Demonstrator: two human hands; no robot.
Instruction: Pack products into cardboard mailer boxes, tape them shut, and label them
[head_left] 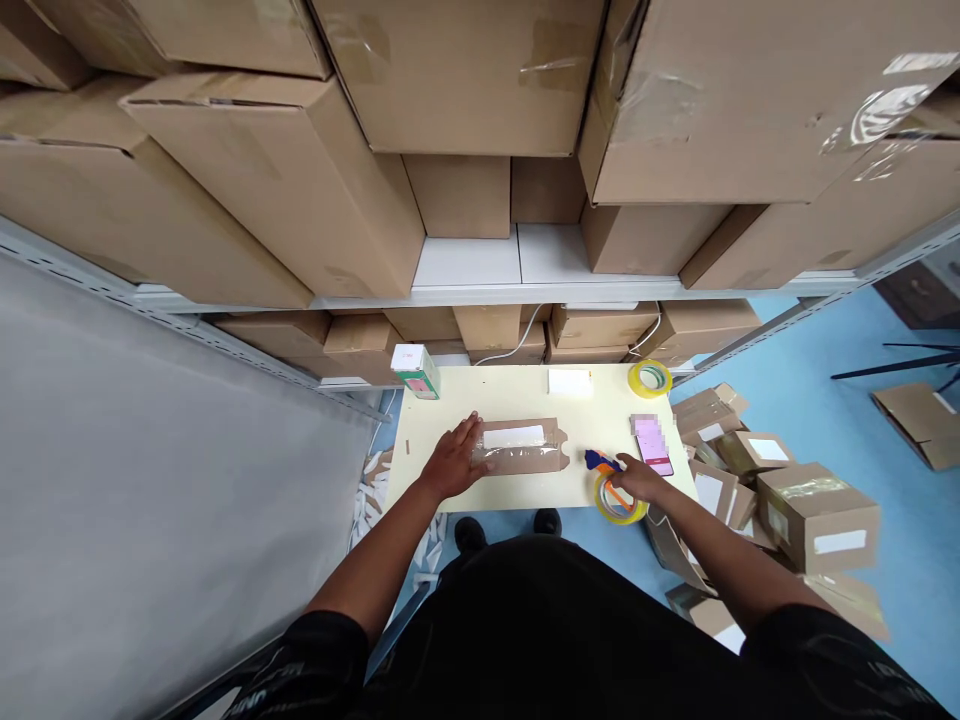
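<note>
A flat cardboard box (517,462) with a white label and clear tape across it lies on the pale table (420,480). My left hand (454,458) rests on the box's left end, fingers stretched out and thumb apart. At the table's front right, my right hand (637,479) grips a tape dispenser (602,461) with blue and orange parts. A roll of yellowish clear tape (619,512) sits on the dispenser. Just right of that hand lies a phone (652,445) with a pink screen.
A green and white carton (415,371) stands at the table's back left. White paper (569,382) and a spare tape roll (650,378) lie along the back. Shelves of large cardboard boxes (480,80) rise behind. Parcels (817,515) are heaped on the floor to the right.
</note>
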